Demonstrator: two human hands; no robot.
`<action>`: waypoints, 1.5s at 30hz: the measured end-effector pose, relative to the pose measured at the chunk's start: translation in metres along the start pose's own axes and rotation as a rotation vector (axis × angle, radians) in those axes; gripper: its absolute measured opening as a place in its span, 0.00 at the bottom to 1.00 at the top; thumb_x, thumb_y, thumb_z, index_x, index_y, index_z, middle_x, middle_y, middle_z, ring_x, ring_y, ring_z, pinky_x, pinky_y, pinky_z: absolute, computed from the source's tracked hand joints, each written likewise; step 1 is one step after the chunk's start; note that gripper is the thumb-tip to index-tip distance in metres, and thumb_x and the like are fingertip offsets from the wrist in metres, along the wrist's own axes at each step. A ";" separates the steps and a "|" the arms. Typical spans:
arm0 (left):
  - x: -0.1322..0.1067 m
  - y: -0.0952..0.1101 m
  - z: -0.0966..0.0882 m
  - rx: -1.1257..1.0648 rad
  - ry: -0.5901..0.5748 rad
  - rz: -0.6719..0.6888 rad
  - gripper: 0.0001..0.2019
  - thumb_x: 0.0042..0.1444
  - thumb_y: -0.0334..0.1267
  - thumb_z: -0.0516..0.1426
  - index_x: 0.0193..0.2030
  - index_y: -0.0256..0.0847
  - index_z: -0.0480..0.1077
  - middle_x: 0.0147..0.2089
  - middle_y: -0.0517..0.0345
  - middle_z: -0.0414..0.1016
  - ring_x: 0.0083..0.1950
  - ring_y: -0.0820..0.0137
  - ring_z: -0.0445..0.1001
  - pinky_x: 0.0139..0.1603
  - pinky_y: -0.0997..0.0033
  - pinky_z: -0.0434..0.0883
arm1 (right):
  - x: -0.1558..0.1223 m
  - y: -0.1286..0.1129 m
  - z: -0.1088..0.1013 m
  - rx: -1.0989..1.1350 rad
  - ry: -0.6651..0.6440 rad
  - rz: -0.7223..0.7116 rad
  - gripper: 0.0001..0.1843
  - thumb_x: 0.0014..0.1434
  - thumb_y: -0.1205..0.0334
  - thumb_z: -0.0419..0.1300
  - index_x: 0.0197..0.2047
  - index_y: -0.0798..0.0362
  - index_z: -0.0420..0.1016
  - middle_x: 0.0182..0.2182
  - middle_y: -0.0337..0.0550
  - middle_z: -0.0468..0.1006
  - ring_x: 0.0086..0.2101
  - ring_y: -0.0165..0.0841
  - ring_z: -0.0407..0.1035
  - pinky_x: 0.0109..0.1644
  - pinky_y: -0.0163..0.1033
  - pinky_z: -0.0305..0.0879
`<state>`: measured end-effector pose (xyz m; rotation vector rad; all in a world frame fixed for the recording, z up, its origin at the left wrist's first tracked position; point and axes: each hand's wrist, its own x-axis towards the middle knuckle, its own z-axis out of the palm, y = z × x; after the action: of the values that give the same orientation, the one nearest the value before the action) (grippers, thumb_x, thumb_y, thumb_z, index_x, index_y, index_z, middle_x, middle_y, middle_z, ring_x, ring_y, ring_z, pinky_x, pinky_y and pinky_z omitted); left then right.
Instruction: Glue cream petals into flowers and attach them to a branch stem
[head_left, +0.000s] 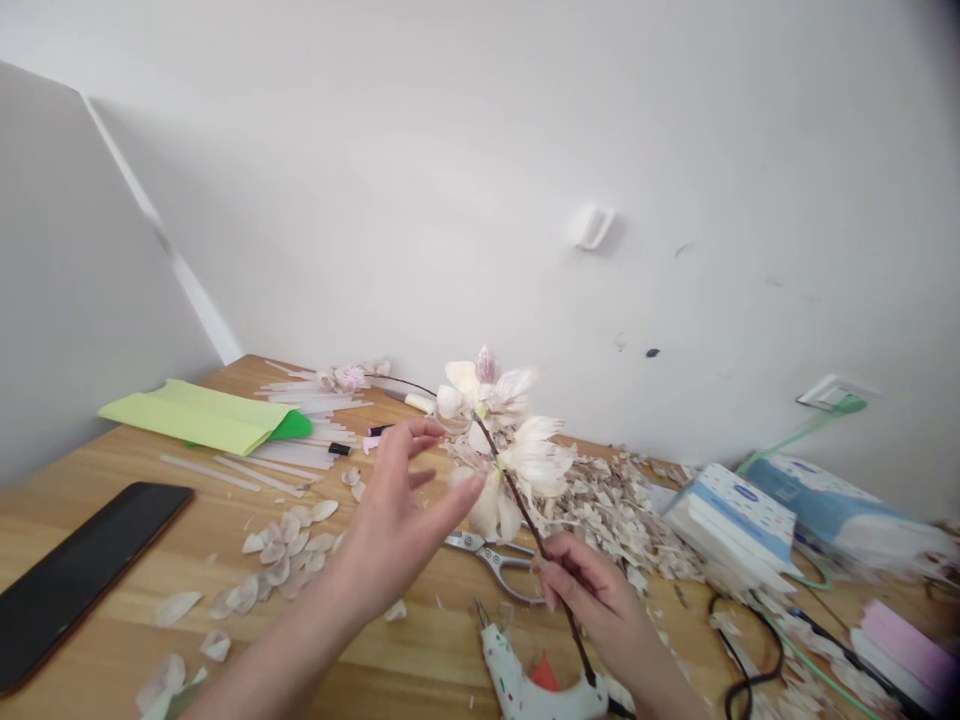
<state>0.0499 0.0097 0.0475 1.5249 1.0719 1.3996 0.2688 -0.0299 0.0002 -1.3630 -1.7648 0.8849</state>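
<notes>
My right hand (589, 590) is closed around the dark stem of a flower branch (531, 515), which slants up and to the left. Pale petals make up several blossoms (536, 455) along its upper part, with a pinkish bud at the tip. Beside the blossoms, fingers spread and curved, my left hand (416, 500) holds nothing that I can see. Behind the branch lies a pair of metal scissors (499, 565). Below my hands is a white glue gun (514, 665) with a speckled pattern; part of it is hidden by the right hand and the stem.
Loose petals (289, 550) lie left of centre, and a large heap of petals (622, 510) sits at the right. Glue sticks (315, 400), green paper (202, 415) and a phone (90, 570) are on the left. Tissue packs (739, 515) and cables (772, 650) occupy the right side.
</notes>
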 end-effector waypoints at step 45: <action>0.002 -0.007 -0.007 -0.135 -0.503 -0.319 0.20 0.44 0.33 0.59 0.46 0.45 0.61 0.23 0.70 0.59 0.23 0.77 0.57 0.23 0.78 0.54 | -0.006 0.001 -0.010 -0.031 -0.021 0.071 0.11 0.58 0.52 0.52 0.34 0.49 0.70 0.21 0.34 0.64 0.24 0.29 0.60 0.27 0.32 0.58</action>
<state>0.0427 0.0143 0.0417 1.4268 0.8393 0.7938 0.2789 -0.0344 0.0033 -1.4496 -1.7614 0.9163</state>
